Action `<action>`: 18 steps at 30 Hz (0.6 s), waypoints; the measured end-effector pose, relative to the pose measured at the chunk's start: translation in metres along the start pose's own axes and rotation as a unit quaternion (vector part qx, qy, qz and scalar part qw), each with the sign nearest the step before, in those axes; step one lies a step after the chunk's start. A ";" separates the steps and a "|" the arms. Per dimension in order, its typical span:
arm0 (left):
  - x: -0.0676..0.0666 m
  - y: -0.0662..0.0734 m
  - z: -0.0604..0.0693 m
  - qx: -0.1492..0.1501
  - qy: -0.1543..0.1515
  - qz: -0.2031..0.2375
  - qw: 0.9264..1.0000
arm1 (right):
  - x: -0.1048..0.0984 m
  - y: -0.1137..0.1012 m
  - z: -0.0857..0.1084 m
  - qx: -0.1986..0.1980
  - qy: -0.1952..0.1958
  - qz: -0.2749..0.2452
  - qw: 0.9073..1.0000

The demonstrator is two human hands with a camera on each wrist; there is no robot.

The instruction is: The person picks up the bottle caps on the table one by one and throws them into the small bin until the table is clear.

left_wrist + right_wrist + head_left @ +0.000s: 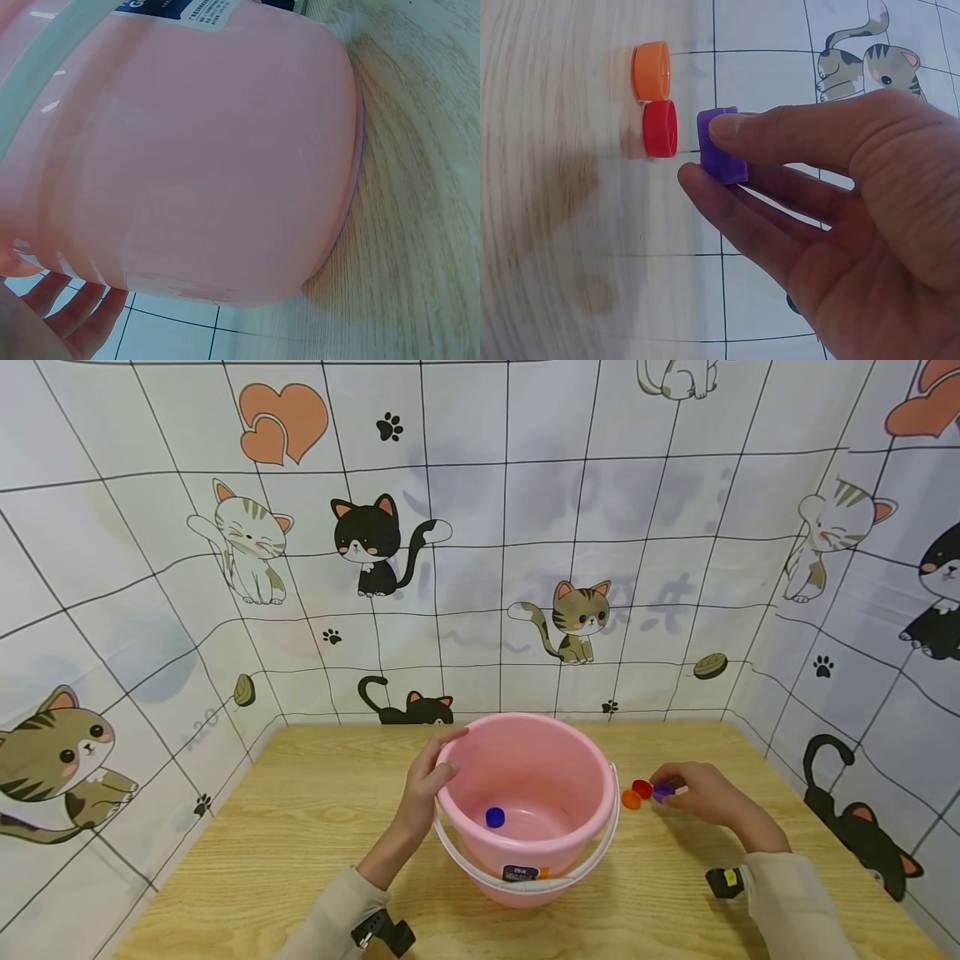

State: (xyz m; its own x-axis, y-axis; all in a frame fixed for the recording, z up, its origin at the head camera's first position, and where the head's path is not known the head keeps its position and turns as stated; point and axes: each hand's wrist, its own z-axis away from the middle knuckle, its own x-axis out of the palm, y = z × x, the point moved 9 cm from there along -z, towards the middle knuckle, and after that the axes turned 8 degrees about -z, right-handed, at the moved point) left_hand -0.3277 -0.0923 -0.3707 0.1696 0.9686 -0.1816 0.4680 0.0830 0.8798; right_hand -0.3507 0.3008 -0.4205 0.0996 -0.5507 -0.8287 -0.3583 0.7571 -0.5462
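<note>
A pink bucket [525, 852] leans tilted on the table, its opening toward the head camera, a blue cap [495, 817] inside. My left hand [422, 789] grips its left rim, thumb over the edge; in the left wrist view the fingers [90, 319] lie against the outer wall. To the bucket's right, my right hand [701, 793] pinches a purple cap [663, 791]. The right wrist view shows the purple cap [718, 154] between thumb and fingers of the right hand [832, 187], apart from a red cap [660, 129] and an orange cap [652, 71].
The wooden table [315, 827] meets a cat-patterned cloth [480, 568] at the back and sides. A white handle [480, 878] hangs across the bucket's front. The red cap [641, 788] and orange cap [631, 799] lie together just right of the bucket.
</note>
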 end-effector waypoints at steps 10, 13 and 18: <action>0.000 0.000 0.000 0.004 0.000 -0.001 1.000 | -0.001 -0.005 0.000 -0.002 0.003 0.000 1.000; 0.000 -0.001 0.000 0.006 -0.002 -0.003 1.000 | -0.002 -0.007 0.000 -0.005 0.003 -0.003 1.000; 0.000 -0.001 0.000 0.005 -0.004 -0.003 1.000 | -0.003 -0.013 0.000 -0.016 0.007 -0.002 1.000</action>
State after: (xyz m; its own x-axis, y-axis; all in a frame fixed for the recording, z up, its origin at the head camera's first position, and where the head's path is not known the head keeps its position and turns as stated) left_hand -0.3279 -0.0927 -0.3717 0.1731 0.9664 -0.1899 0.4777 0.0862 0.8743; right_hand -0.3461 0.2928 -0.4104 0.0880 -0.5588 -0.8247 -0.3868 0.7437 -0.5452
